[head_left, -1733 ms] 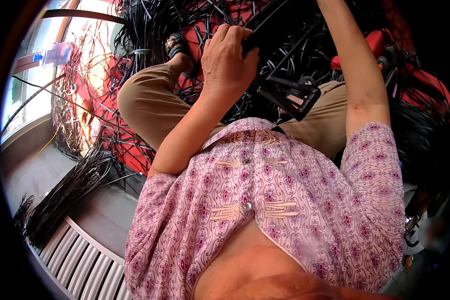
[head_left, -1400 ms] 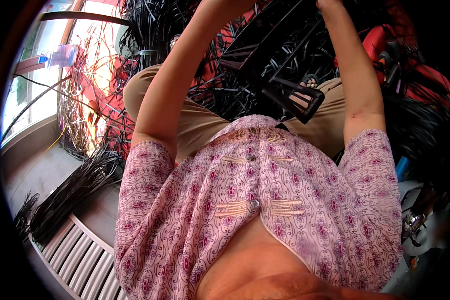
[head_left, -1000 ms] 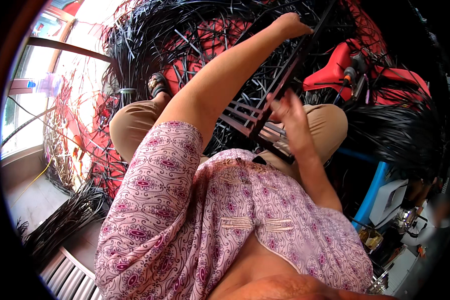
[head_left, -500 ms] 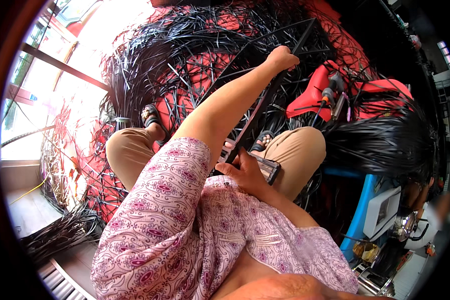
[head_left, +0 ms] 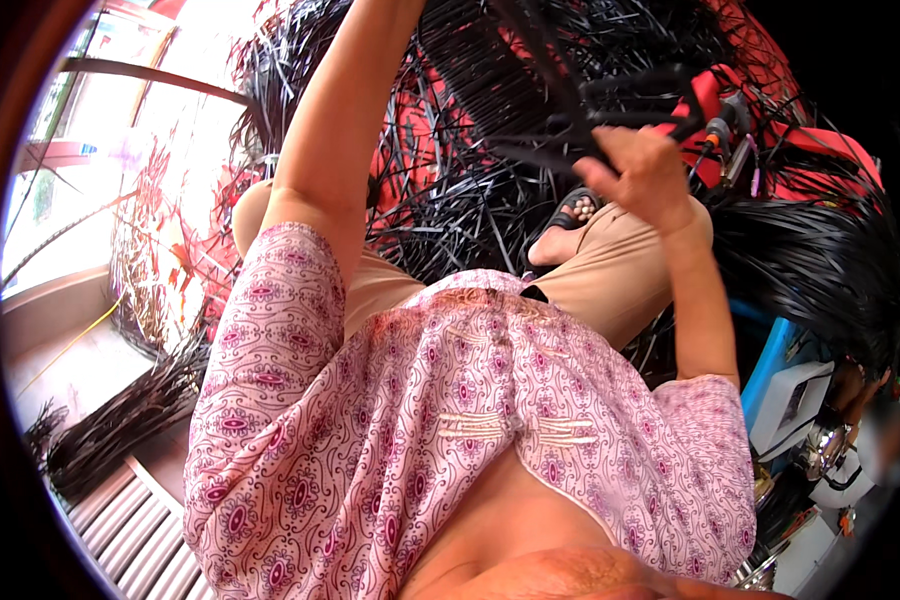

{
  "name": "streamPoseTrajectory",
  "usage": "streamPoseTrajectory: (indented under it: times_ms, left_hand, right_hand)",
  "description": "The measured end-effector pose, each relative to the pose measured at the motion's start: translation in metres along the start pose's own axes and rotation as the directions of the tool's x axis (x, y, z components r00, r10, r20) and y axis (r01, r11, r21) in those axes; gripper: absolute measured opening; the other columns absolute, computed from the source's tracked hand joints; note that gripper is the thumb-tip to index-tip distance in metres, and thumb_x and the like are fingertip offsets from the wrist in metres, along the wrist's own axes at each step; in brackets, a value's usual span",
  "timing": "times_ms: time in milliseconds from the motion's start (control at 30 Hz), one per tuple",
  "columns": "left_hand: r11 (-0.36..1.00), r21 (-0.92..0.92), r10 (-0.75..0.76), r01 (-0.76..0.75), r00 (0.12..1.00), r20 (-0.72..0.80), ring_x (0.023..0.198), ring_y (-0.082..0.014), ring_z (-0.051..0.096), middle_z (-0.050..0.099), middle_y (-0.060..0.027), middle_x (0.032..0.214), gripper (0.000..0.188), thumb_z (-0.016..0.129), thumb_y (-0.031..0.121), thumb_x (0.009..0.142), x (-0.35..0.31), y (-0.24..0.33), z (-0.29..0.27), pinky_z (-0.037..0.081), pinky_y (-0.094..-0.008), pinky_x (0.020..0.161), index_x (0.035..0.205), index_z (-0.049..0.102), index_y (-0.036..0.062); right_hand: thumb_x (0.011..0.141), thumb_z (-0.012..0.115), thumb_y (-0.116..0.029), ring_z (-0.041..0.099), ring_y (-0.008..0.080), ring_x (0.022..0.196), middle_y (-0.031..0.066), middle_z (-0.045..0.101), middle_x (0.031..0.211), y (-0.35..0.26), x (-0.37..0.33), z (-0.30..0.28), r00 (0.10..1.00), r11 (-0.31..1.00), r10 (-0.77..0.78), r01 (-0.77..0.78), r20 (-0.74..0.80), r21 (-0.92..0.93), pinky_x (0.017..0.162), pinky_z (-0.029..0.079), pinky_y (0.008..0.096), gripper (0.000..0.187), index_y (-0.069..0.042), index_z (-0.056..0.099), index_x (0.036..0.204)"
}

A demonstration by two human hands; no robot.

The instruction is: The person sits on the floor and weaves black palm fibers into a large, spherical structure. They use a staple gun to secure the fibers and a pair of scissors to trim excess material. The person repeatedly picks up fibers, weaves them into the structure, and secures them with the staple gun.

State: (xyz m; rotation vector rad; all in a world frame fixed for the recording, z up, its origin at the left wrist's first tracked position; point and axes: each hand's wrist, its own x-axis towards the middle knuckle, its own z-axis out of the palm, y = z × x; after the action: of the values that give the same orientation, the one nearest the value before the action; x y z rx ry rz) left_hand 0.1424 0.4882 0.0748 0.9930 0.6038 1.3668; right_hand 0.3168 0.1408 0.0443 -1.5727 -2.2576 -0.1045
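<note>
Since half a second ago, the right hand [head_left: 638,178] has risen off the lap to the far right, above the knee, and the left hand has passed out of view beyond the far edge, so how open it is and what it holds cannot be told. Nearest is the person's pink patterned shirt [head_left: 470,440], with a pale slatted piece [head_left: 135,525] to its left and a white tray [head_left: 795,400] beside a blue edge [head_left: 768,358] to its right. A thick bundle of black strips [head_left: 130,415] lies farther left. Beyond the shirt, tan trousers [head_left: 620,270] cover the bent legs, and a beaded sandal [head_left: 574,208] shows on the right foot. Just past it, the right hand is curled about half closed, the bar of a black frame [head_left: 570,108] between thumb and fingers; the frame is blurred and runs from there toward the far edge. Loose black strips [head_left: 465,215] spread below it over a red ground covering [head_left: 425,130]. Farther right, a dark tool [head_left: 727,120] with an orange band lies on a red plastic piece [head_left: 832,147]. Bright window light [head_left: 70,220] fills the far left.
</note>
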Motion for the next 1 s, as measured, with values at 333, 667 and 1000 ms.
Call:
streamPoseTrajectory:
  times_ms: [333, 667, 1000]
  left_hand:
    - [0.979, -0.173, -0.159, 0.106, 0.931, -0.330, 0.059, -0.0128, 0.052, 0.057, -0.0011, 0.065, 0.012, 0.064, 0.014, 0.086, -0.031, -0.091, -0.098, 0.040, -0.0279, 0.053, 0.076, 0.061, 0.0092]
    - [0.914, -0.374, -0.228, 0.158, 0.962, -0.150, 0.062, -0.0141, 0.057, 0.059, -0.0023, 0.068, 0.013, 0.066, 0.009, 0.085, -0.075, -0.091, -0.103, 0.047, -0.0302, 0.049, 0.077, 0.057, 0.0140]
    - [0.928, -0.361, -0.188, 0.091, 0.951, -0.245, 0.069, -0.0227, 0.064, 0.065, -0.0113, 0.077, 0.014, 0.068, 0.004, 0.079, -0.079, -0.083, -0.073, 0.054, -0.0382, 0.063, 0.087, 0.057, 0.0038]
  right_hand:
    - [0.085, 0.067, -0.020, 0.060, 0.0279, 0.109, 0.0104, 0.066, 0.111, 0.183, 0.052, 0.032, 0.998, 0.971, -0.030, 0.015, -0.061, -0.237, 0.094, 0.044, 0.0424, 0.029, -0.009, 0.065, 0.112]
    - [0.078, 0.071, -0.014, 0.060, 0.0281, 0.100, 0.0096, 0.065, 0.097, 0.156, 0.065, 0.033, 0.996, 0.951, 0.071, -0.083, -0.051, -0.299, 0.092, 0.045, 0.0420, 0.028, -0.009, 0.067, 0.105]
    - [0.080, 0.066, -0.022, 0.064, 0.0315, 0.103, 0.0169, 0.069, 0.110, 0.076, 0.036, 0.030, 0.878, 0.905, 0.422, -0.392, 0.226, -0.164, 0.098, 0.044, 0.0409, 0.049, -0.007, 0.060, 0.126]
